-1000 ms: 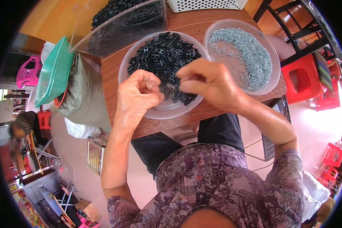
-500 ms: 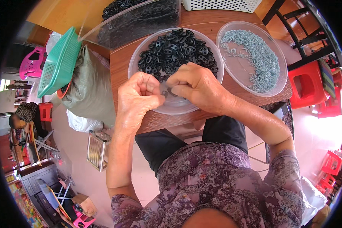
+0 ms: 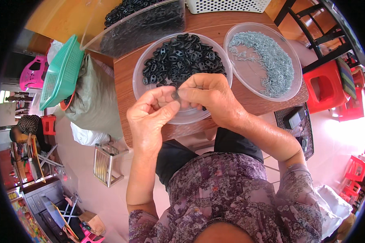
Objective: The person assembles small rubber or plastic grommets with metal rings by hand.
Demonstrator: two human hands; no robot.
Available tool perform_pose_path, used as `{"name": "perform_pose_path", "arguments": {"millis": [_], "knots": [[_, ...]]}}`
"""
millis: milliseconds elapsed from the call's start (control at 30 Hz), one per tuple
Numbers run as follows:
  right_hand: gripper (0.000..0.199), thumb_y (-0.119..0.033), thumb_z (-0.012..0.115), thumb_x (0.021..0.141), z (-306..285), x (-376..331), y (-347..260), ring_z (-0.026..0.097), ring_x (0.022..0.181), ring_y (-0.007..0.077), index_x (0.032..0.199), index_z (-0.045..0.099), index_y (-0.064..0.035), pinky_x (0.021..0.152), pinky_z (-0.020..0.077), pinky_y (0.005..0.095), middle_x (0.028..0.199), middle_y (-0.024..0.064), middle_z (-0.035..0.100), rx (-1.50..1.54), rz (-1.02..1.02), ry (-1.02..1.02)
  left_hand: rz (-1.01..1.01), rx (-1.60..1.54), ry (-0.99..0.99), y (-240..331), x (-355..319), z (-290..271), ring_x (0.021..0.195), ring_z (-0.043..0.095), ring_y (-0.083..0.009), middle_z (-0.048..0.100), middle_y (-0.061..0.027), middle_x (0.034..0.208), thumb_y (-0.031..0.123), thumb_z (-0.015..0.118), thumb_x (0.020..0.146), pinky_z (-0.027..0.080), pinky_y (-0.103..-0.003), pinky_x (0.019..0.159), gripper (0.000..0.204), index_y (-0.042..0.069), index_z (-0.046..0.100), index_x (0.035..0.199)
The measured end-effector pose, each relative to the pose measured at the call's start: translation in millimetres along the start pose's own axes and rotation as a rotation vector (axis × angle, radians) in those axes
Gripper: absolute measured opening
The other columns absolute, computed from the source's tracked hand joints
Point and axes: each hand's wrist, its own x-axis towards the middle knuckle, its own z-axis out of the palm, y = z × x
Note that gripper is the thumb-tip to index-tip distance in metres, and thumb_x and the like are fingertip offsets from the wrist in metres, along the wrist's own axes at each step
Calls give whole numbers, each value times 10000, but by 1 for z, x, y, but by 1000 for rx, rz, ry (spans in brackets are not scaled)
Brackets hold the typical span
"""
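My left hand (image 3: 150,109) is over the near side of a round clear plastic tub (image 3: 137,83), with its fingers curled and its thumb pointing right. Between its thumb and forefinger tips sits a small dark piece (image 3: 175,95). It resembles the black oval two-holed pieces (image 3: 182,58) heaped in the tub. My right hand (image 3: 211,95) meets it from the right, thumb and forefinger pinched together against the piece. Whatever else that pinch holds is too small and covered to make out.
To the right stands a round clear tray (image 3: 298,81) of small silvery pins (image 3: 278,60). A clear bin (image 3: 146,30) of more black pieces and a white perforated basket (image 3: 227,5) are at the back. Left are a green basket (image 3: 61,75) and a sack (image 3: 95,101); right, a red stool (image 3: 322,89).
My fingertips have come together around the small dark piece, and the left hand has opened up slightly. The whole view has shifted a little, moving the table leftward.
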Motion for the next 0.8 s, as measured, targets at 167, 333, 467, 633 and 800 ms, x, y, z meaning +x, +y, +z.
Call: {"name": "perform_pose_path", "arguments": {"millis": [167, 333, 467, 633, 800], "knots": [[119, -49, 575, 763, 2, -4, 3, 557, 634, 99, 720, 583, 61, 586, 449, 239, 664, 65, 602, 85, -41, -29, 74, 33, 107, -6, -6, 13, 642, 579, -94, 628, -65, 761, 9, 640, 773, 429, -183, 562, 202, -57, 607, 960], [140, -105, 566, 803, 3, -11, 3, 511, 651, 56, 787, 595, 30, 574, 409, 207, 706, 21, 590, -66, -90, -36, 99, -36, 129, -9, -7, 15, 607, 524, -119, 591, -69, 756, -13, 625, 773, 423, -223, 553, 125, -70, 588, 877], [117, -85, 559, 815, 7, -17, -3, 524, 676, 54, 789, 592, 24, 587, 423, 205, 711, 16, 592, -132, -80, -19, 162, 23, 81, -9, -8, 10, 612, 522, -114, 585, -64, 750, -12, 614, 781, 419, -220, 556, 98, -61, 577, 857], [87, -42, 566, 790, 15, -14, 18, 555, 635, 119, 742, 568, 30, 573, 442, 264, 668, 79, 578, 6, -274, 97, 110, -85, 152, -9, -8, 19, 631, 531, -104, 595, -60, 761, -34, 575, 786, 428, -210, 589, 69, -44, 583, 854], [55, -39, 590, 794, 20, -18, 26, 480, 650, 66, 801, 588, 16, 553, 405, 230, 720, 30, 544, -96, -391, 181, 100, -314, 242, -11, -8, 32, 766, 557, -151, 608, -115, 842, -18, 550, 785, 442, -264, 735, 40, -35, 578, 808]]}}
